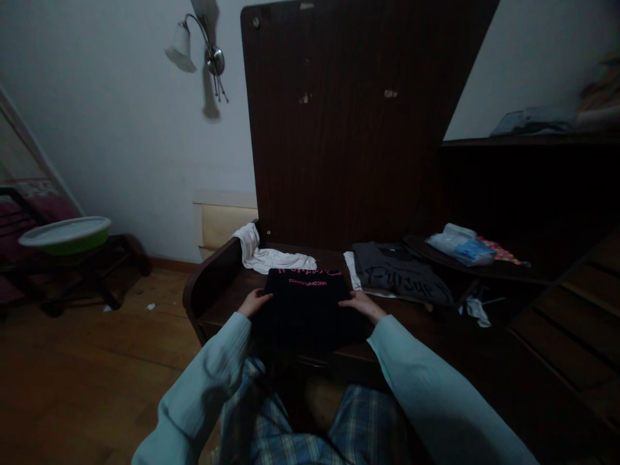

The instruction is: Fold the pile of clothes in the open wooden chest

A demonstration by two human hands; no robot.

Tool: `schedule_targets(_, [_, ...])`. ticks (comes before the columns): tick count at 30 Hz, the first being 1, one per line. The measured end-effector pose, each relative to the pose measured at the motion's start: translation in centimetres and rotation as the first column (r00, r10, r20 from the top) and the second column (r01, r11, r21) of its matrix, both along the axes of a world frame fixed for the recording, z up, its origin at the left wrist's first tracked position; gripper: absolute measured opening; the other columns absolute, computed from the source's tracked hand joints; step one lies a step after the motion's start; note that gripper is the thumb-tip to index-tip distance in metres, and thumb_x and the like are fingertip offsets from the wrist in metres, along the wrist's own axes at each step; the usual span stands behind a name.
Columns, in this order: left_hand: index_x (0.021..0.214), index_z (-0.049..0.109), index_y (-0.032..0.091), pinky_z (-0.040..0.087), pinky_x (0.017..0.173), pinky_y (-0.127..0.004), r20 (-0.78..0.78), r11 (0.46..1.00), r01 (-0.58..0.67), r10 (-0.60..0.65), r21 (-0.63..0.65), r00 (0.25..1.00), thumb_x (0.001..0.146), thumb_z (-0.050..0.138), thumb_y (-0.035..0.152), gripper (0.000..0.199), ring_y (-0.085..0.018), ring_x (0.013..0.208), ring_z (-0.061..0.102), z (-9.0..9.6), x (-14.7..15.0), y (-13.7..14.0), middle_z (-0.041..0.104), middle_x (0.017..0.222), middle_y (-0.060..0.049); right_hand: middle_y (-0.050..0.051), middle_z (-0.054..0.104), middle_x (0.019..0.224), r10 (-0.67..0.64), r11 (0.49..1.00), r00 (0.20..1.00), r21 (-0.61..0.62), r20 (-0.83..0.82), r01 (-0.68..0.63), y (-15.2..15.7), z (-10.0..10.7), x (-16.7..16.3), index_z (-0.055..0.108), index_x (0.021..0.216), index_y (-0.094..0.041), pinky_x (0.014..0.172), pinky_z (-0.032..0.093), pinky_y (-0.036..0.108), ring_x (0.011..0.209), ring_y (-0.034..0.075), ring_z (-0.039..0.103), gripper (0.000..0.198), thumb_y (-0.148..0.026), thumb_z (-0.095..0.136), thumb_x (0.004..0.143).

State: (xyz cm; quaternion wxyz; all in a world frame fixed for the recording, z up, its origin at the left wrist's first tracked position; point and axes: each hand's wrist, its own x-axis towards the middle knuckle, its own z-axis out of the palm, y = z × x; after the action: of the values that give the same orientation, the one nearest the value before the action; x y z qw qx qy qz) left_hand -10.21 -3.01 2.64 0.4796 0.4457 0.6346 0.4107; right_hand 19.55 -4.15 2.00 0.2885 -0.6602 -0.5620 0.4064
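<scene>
A black shirt (303, 316) with pink lettering, upside down from where I sit, lies on the dark wooden bench (220, 310) in front of me. It looks folded into a rough rectangle. My left hand (254, 303) grips its left edge between thumb and fingers. On the opposite side, my right hand (364, 305) pinches the right edge. Behind the shirt is a crumpled white cloth (278, 259), partly draped over the bench's left arm. To the right lies a folded dark grey shirt (402, 271) with black lettering, with white fabric showing beneath it.
Plastic packets (462, 245) sit on a ledge at the right, above a small white scrap (477, 312). A dark wooden panel (349, 142) rises behind the bench. At far left, a green basin (68, 237) rests on a dark stand. A lamp (181, 48) juts from the wall.
</scene>
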Motion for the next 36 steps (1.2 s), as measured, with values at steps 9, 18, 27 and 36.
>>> schedule_targets(9, [0.083,0.056,0.015,0.048,0.067,-0.027,0.458,0.976,-0.114,0.017,0.186,0.889,0.051,0.070,0.025,0.037,-0.017,0.073,0.062,0.3,5.0,-8.1,0.066,0.073,-0.002,0.004,0.066,0.084,0.018,0.942,0.764,0.245,0.646,-0.229,2.6,7.3,0.6,0.064,0.083,-0.021,0.066,0.044,0.027,0.083,0.023,0.059,0.026,-0.016,0.065,0.058])
schedule_targets(18, [0.089,0.060,0.013,0.039,0.090,-0.034,0.693,0.949,0.180,-0.311,0.257,0.650,0.061,0.065,0.045,0.042,-0.022,0.098,0.055,-1.7,19.7,-14.7,0.065,0.093,-0.010,0.009,0.058,0.105,-0.044,0.632,0.580,0.473,0.813,-0.614,4.9,13.4,-9.1,0.055,0.102,-0.018,0.080,0.042,0.032,0.098,0.022,0.052,0.035,-0.003,0.045,0.072])
schedule_targets(27, [0.092,0.060,0.015,0.044,0.082,-0.032,0.151,0.688,0.630,-0.709,0.360,0.688,0.073,0.054,0.041,0.033,-0.018,0.087,0.059,0.3,7.7,-12.6,0.065,0.090,-0.008,0.006,0.057,0.103,0.047,0.626,0.855,0.652,0.516,-0.428,-0.1,8.1,-4.5,0.050,0.102,-0.019,0.085,0.040,0.032,0.096,0.018,0.052,0.025,-0.024,0.044,0.078])
schedule_targets(36, [0.095,0.055,0.015,0.044,0.081,-0.032,-0.131,0.950,0.053,-0.012,0.308,0.991,0.063,0.060,0.040,0.041,-0.023,0.094,0.057,-1.4,-0.6,-1.8,0.060,0.100,-0.010,0.000,0.057,0.064,-0.218,0.940,0.973,0.282,0.071,0.190,-5.0,-1.0,2.8,0.048,0.083,-0.020,0.052,0.045,0.026,0.052,0.014,0.056,0.025,-0.042,0.049,0.070])
